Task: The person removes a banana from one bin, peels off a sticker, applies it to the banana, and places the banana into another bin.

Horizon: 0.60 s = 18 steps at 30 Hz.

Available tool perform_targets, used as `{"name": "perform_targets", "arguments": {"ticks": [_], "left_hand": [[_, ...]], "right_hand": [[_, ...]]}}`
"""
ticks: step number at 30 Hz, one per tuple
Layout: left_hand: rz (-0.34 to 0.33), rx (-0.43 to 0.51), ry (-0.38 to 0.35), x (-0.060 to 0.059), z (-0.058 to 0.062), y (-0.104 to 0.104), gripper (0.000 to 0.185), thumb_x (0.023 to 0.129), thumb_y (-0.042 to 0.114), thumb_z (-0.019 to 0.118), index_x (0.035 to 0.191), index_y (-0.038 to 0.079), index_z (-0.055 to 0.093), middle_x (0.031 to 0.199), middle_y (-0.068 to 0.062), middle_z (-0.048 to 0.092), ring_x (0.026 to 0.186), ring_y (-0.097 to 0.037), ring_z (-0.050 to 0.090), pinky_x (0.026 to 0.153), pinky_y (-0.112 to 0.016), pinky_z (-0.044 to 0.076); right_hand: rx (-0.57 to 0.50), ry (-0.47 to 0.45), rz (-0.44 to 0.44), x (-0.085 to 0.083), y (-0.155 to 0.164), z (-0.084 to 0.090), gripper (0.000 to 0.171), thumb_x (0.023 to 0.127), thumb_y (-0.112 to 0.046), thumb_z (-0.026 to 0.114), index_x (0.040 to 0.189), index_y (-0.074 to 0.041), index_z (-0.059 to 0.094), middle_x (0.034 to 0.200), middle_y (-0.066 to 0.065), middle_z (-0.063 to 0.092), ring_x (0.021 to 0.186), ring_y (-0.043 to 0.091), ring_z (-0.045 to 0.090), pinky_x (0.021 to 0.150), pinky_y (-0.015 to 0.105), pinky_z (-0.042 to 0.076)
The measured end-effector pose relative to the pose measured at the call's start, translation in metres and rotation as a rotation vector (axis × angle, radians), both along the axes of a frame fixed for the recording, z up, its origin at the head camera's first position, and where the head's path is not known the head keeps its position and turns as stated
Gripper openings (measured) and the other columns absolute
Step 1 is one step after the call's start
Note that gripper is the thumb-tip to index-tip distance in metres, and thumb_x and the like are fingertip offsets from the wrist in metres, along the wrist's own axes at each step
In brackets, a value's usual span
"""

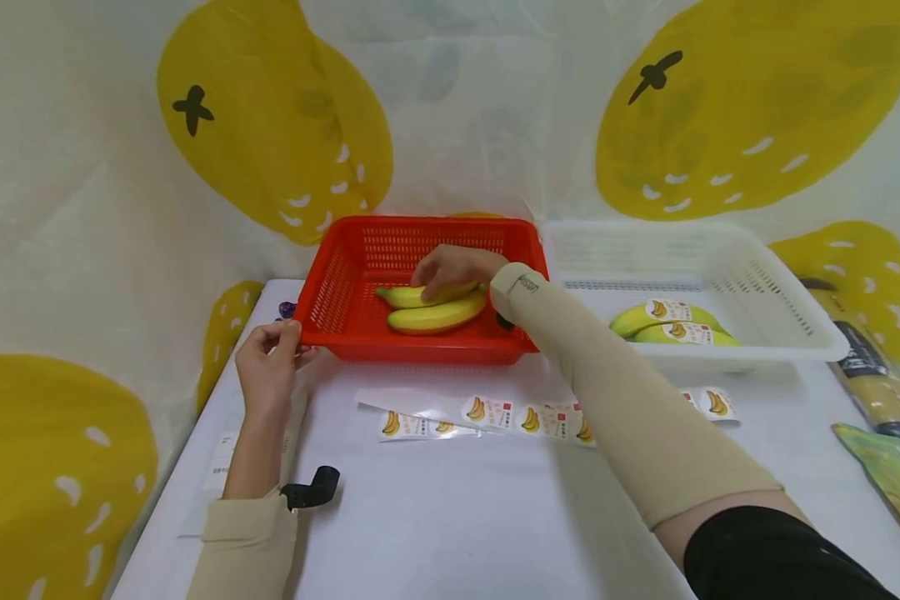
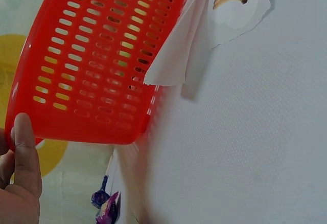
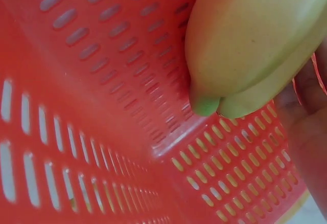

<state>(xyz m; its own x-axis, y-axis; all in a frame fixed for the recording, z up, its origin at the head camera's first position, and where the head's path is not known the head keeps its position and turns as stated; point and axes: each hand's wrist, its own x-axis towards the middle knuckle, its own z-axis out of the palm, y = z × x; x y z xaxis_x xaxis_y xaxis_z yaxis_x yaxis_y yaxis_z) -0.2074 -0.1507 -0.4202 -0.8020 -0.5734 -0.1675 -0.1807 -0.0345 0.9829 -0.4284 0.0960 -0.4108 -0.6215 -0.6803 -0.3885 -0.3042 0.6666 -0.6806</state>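
Note:
My left hand (image 1: 265,367) pinches the rim of a red plastic basket (image 1: 420,350) at its near left corner, thumb on the outside in the left wrist view. Inside that basket lie two yellow bananas without stickers, a front banana (image 1: 438,318) and a rear banana (image 1: 399,297). From above, my right hand (image 1: 453,268) reaches in and grips the rear banana with curled fingers. The right wrist view shows the fingers (image 3: 301,101) beside the paired bananas (image 3: 245,45), whose greenish ends point into the basket's corner.
At right stands a white basket (image 1: 787,342) with bananas (image 1: 667,315) bearing stickers. Strips of banana stickers (image 1: 487,411) lie in front of the red basket. Packaged goods (image 1: 877,375) line the right edge; a clear packet (image 1: 221,458) and wrapped lollipops (image 2: 104,203) are at left.

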Motion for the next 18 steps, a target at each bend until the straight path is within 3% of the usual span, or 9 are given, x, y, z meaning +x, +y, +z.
{"name": "perform_targets", "arguments": {"ticks": [10, 18], "left_hand": [[0.013, 0.023, 0.015, -0.001, -0.001, 0.003, 0.018, 0.101, 0.03, 0.064, 0.112, 0.016, 0.064, 0.112, 0.002, 0.061, 0.084, -0.009, 0.071, 0.075, -0.017, 0.057], [0.014, 0.032, 0.017, 0.0, 0.002, 0.002, 0.018, 0.101, 0.03, 0.064, 0.112, 0.015, 0.064, 0.109, 0.002, 0.06, 0.082, -0.009, 0.07, 0.074, -0.017, 0.058]], "right_hand": [[-0.043, -0.014, -0.028, -0.003, 0.003, -0.003, 0.032, 0.093, -0.021, 0.076, 0.124, -0.017, 0.072, 0.128, 0.004, 0.067, 0.122, 0.022, 0.055, 0.112, 0.039, 0.045], [-0.087, 0.04, -0.002, 0.0, 0.004, 0.023, 0.038, 0.095, -0.02, 0.073, 0.132, -0.013, 0.067, 0.137, 0.005, 0.065, 0.132, 0.021, 0.054, 0.116, 0.038, 0.042]]}}
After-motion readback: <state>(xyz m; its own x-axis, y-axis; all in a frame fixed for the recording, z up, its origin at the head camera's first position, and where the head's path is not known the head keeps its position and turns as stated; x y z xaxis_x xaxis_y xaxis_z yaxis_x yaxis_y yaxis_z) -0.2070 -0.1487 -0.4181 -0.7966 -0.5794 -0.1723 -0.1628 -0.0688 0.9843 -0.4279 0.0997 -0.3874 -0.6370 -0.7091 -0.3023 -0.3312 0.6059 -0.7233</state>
